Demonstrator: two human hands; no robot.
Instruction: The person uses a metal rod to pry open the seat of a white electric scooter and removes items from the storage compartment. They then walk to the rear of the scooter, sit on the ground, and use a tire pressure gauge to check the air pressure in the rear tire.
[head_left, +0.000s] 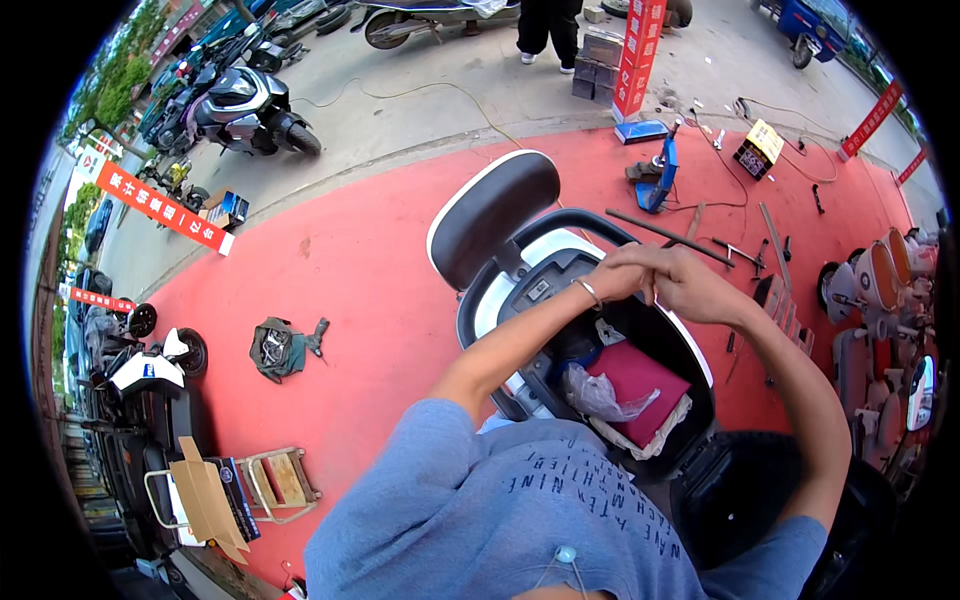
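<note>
My left hand (617, 281), with a bracelet at its wrist, and my right hand (690, 282) meet above the open storage bay of a white and black scooter (585, 240). The right hand's fingers are bent over the left hand. Both are closed, and anything between them is hidden. Below them in the bay lie a dark pink flat item (645, 375), a crumpled clear plastic bag (598, 395) and pale cloth (668, 430). A padded brown backrest (495, 215) rises at the scooter's far end. Its raised black seat (735, 495) is close to my body.
At the right, a blue metal tool (660, 175), long bars (685, 240) and a yellow-black box (760, 147) lie on the red floor. An open tool bag (280, 348) and a small trolley (278, 483) are left. Parked scooters (250, 108) and a standing person (548, 30) are beyond.
</note>
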